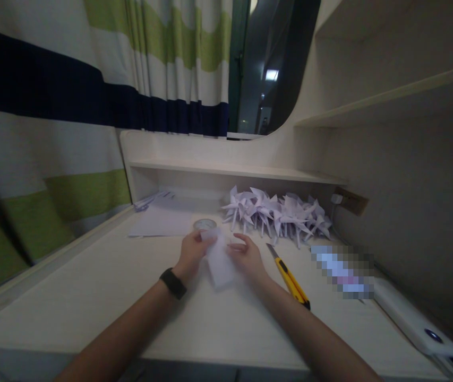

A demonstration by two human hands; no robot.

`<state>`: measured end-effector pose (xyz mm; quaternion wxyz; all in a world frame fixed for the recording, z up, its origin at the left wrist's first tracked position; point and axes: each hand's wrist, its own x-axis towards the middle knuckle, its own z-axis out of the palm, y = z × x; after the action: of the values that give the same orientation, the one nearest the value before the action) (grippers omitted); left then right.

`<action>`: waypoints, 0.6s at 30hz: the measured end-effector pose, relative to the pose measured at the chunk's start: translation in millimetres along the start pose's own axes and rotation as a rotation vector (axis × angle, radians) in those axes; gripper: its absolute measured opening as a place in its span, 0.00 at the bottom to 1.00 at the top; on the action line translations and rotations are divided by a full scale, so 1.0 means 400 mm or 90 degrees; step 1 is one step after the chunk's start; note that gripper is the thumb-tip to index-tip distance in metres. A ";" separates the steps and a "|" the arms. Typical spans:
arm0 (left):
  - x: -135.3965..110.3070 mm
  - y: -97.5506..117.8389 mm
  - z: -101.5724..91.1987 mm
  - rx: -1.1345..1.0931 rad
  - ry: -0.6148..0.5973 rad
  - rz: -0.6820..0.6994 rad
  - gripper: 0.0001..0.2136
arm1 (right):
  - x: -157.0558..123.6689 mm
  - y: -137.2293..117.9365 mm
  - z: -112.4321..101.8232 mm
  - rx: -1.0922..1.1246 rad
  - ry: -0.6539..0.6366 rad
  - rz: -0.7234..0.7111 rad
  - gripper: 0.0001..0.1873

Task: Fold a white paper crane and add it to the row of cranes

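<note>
A small white sheet of paper (219, 260) is held between both hands above the desk (110, 286). My left hand (192, 252), with a black band on its wrist, pinches the paper's upper left edge. My right hand (246, 255) grips the paper's right side with curled fingers. Just behind the hands lies a roll of clear tape (204, 224). A pile of folded white paper pinwheels (278, 212) sits behind and to the right.
A yellow utility knife (290, 278) lies right of my right hand. Flat white sheets (162, 220) rest at the back left. A white power bank (413, 318) lies at the right edge, under shelves. A striped curtain (51, 159) hangs on the left.
</note>
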<state>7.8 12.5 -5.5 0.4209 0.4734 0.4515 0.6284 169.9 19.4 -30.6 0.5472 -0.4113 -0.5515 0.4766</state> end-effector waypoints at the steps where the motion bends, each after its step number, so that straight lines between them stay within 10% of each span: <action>1: -0.003 -0.008 0.004 -0.046 0.027 -0.016 0.17 | -0.001 0.005 0.003 0.004 -0.001 0.026 0.38; 6: -0.001 -0.023 -0.003 -0.109 0.057 -0.030 0.18 | 0.001 0.007 -0.009 0.020 0.045 -0.009 0.45; 18: 0.039 -0.006 -0.105 0.274 -0.331 0.019 0.17 | 0.035 0.006 -0.068 -0.026 -0.090 -0.105 0.43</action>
<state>-36.0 20.7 -10.4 0.4027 0.7024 0.4445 0.3833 196.1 35.6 -31.7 0.5357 -0.3413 -0.6303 0.4464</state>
